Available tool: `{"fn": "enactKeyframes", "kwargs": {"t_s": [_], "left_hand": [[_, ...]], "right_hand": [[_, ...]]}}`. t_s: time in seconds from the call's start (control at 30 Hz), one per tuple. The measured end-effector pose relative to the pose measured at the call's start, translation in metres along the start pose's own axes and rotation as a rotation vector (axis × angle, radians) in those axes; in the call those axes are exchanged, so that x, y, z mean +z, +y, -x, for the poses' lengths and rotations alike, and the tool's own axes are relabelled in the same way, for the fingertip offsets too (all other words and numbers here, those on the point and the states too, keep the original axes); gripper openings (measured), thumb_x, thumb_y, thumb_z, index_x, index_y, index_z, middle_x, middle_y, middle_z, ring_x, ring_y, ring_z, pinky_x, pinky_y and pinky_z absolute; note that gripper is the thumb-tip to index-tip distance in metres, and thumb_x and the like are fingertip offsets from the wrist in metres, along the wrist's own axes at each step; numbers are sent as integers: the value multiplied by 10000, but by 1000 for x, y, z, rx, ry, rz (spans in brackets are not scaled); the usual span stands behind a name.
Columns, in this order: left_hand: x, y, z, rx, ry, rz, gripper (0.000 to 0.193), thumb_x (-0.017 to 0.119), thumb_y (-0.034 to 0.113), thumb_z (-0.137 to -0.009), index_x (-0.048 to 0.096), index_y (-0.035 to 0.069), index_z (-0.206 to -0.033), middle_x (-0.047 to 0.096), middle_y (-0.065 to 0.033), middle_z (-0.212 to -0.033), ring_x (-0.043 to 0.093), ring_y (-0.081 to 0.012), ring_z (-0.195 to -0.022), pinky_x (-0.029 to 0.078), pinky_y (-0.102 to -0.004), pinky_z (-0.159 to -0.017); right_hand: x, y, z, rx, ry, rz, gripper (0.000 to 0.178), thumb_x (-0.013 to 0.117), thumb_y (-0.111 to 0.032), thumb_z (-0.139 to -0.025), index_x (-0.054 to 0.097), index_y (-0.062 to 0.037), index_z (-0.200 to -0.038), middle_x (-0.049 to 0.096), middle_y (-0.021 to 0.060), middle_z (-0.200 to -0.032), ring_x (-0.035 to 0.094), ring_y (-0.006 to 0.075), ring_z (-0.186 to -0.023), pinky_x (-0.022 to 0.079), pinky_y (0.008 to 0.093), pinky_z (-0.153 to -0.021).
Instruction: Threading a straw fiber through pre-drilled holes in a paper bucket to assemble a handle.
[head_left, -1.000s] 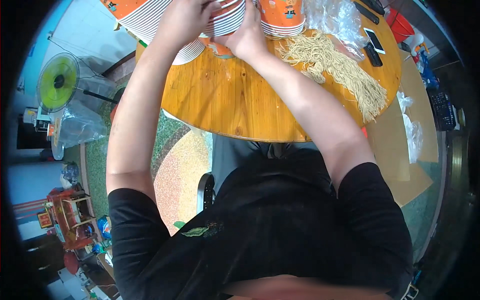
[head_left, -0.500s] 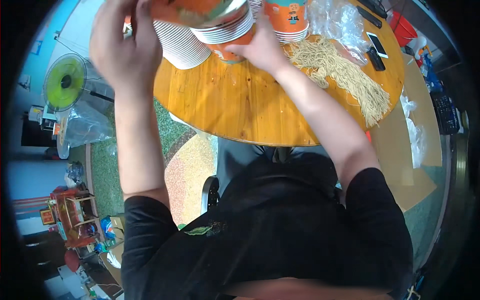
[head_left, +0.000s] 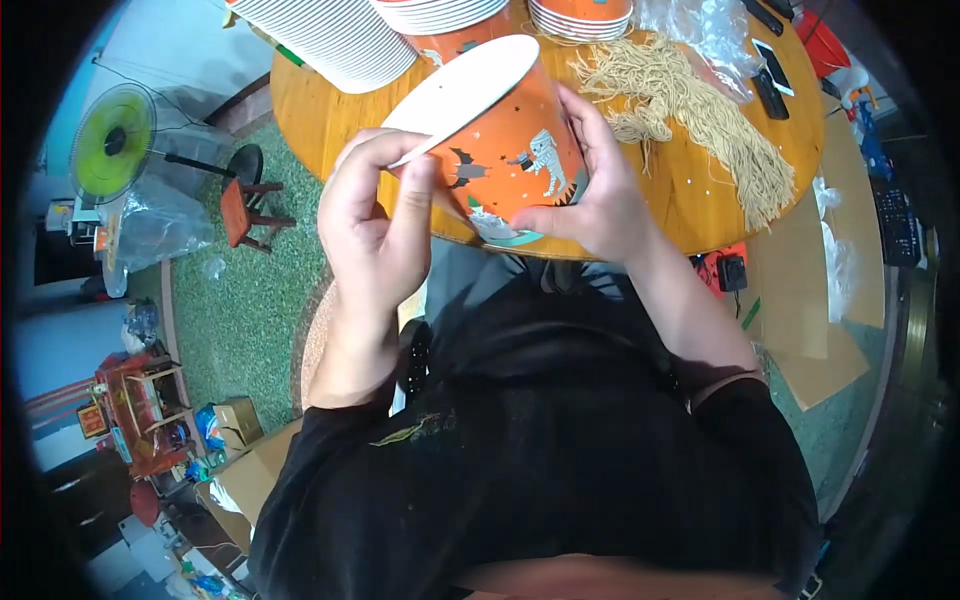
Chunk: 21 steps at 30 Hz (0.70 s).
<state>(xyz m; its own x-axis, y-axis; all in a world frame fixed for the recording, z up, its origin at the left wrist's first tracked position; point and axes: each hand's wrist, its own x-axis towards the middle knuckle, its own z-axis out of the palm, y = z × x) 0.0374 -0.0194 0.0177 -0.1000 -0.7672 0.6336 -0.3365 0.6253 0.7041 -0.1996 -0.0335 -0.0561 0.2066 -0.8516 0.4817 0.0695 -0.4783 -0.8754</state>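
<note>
Between my hands is an orange paper bucket (head_left: 500,150) with a white rim and printed figures, tilted with its mouth to the upper left. My left hand (head_left: 380,205) pinches the rim, thumb on the outer wall. Lower on the bucket, my right hand (head_left: 595,190) wraps the side near the base, its thumb across the front. Beyond it on the table stand a nested stack of white-rimmed buckets (head_left: 445,18), a tall stack of white rims (head_left: 345,45), and another orange stack (head_left: 580,22). A bundle of beige strings (head_left: 700,120) lies to the right.
The round wooden table (head_left: 320,120) holds clear plastic bags (head_left: 700,35), a white phone (head_left: 773,68) and a black object (head_left: 770,95) at the right. On the left floor are a green fan (head_left: 115,140) and a small wooden stool (head_left: 240,212). Flattened cardboard (head_left: 790,270) lies right.
Both hands have come nearer to me, bringing an orange bucket away from the stacks. My right hand has moved from beside the middle stack onto this bucket.
</note>
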Motion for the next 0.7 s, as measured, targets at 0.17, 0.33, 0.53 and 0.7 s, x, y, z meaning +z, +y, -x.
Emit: {"fn": "enactKeyframes", "kwargs": {"t_s": [0.17,0.33,0.53,0.7], "left_hand": [[-6,15,-10,4,-282,-125,243,849,17,-879,750,11,-1100,761,-91,-990,712,-169,-813,552,-314,-783],[-9,22,-13,-164,-420,-60,292,865,-8,-829,714,17,-1078,750,-95,-1004,751,-186,-844,589,-312,-751],[-8,25,-20,-228,-563,-118,325,853,-38,-806,636,11,-1042,693,-72,-1001,684,-160,-947,551,-307,-863],[-8,16,-17,-180,-651,-194,306,812,-31,-831,622,8,-1068,655,-40,-1013,609,-120,-1010,491,-296,-949]], "right_hand": [[8,12,14,-23,64,27,1333,1067,-294,-660,247,80,-1642,459,237,-1573,486,318,-1487,399,438,-1254],[10,24,23,-7,-10,53,1322,1031,-207,-714,170,-8,-1697,325,208,-1710,346,326,-1595,319,460,-1302],[16,31,28,-57,70,146,1285,1055,-300,-684,266,-1,-1652,484,217,-1569,511,332,-1472,440,458,-1222],[18,38,28,-45,64,88,1228,1031,-264,-735,250,-12,-1649,514,212,-1537,533,337,-1456,456,462,-1212]]}}
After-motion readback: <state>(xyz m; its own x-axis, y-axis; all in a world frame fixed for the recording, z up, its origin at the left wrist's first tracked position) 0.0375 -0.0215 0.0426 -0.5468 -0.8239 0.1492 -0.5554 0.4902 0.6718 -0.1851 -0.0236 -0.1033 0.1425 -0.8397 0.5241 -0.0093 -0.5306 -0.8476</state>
